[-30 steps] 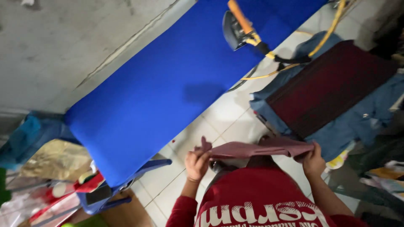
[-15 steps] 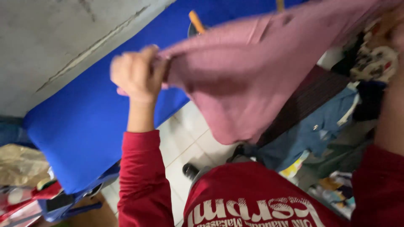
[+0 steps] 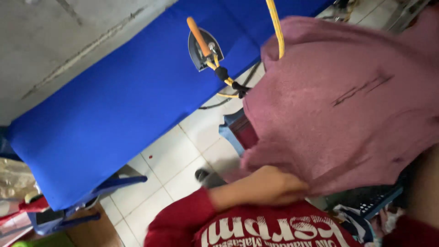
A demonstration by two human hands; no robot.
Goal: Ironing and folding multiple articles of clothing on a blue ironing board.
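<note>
Now, line by line:
Garment: a pink garment (image 3: pixel 338 105) hangs spread in the air at the right, above the floor and just beside the counter's near edge; faint dark marks show on its cloth.
Left hand: the left hand (image 3: pixel 270 185) is curled closed on the garment's lower edge, its red sleeve (image 3: pixel 180 217) running back to the body.
Right hand: out of sight; only a forearm strip (image 3: pixel 423 187) shows at the right edge, so its state cannot be told.
Counter: a long counter (image 3: pixel 119 105) covered in blue cloth runs slantwise beside a grey wall (image 3: pixel 59 41).
Iron: an iron (image 3: pixel 204 45) with an orange handle rests on the counter, well apart from the left hand.
Cord: a yellow cord (image 3: pixel 276 32) rises past the garment's top edge.
Floor: white tiles (image 3: pixel 183 160) lie between counter and body.
</note>
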